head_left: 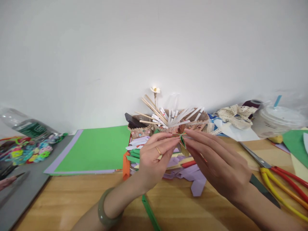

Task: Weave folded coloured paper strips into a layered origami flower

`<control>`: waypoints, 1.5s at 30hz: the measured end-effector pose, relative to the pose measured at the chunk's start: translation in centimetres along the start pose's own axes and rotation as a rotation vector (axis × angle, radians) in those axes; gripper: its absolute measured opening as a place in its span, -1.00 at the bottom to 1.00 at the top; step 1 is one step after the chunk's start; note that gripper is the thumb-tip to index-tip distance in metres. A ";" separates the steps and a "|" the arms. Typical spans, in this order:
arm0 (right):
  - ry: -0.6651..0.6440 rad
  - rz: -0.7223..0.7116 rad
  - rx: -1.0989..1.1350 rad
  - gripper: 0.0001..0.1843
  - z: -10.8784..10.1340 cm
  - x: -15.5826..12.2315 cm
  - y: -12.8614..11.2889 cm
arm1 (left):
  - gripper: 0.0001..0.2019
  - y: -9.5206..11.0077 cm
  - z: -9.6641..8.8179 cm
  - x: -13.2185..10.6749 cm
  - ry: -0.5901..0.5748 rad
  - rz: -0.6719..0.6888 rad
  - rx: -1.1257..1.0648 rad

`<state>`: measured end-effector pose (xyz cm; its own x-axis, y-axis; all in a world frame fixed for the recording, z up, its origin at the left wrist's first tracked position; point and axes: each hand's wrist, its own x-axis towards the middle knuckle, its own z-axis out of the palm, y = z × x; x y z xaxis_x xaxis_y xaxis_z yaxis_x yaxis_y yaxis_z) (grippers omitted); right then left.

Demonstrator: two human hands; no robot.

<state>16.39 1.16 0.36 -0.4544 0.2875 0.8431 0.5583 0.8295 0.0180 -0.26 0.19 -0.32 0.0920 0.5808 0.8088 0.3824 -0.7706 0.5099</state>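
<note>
My left hand (154,157) and right hand (221,163) pinched folded paper (183,150), both nearly closed, scissors (266,165) lay to the right.

Green bottle label (33,129), too blurred to read, no other text legible

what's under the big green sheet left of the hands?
Lilac paper shows along the left edge of the green sheet. The stack's left corner overlaps a grey board. Whatever lies beneath the middle is covered, so I can't count the sheets.
</note>
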 end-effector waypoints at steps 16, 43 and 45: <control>0.062 -0.033 -0.033 -0.68 0.0 0.5 0.0 | -0.84 0.1 -0.2 0.2 -0.010 -0.046 0.003; -0.561 0.653 0.757 -0.86 -1.1 1.6 0.5 | -0.87 -0.3 -2.4 1.3 -0.563 -0.753 -0.579; -0.575 0.683 0.772 -0.89 -1.0 1.7 0.6 | -0.83 -0.3 -2.3 1.2 -0.545 -0.855 -0.591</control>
<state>16.60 1.69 2.33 -0.5799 0.7941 0.1819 0.3293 0.4327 -0.8392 -2.38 0.51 1.21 0.4485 0.8935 -0.0222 0.0373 0.0061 0.9993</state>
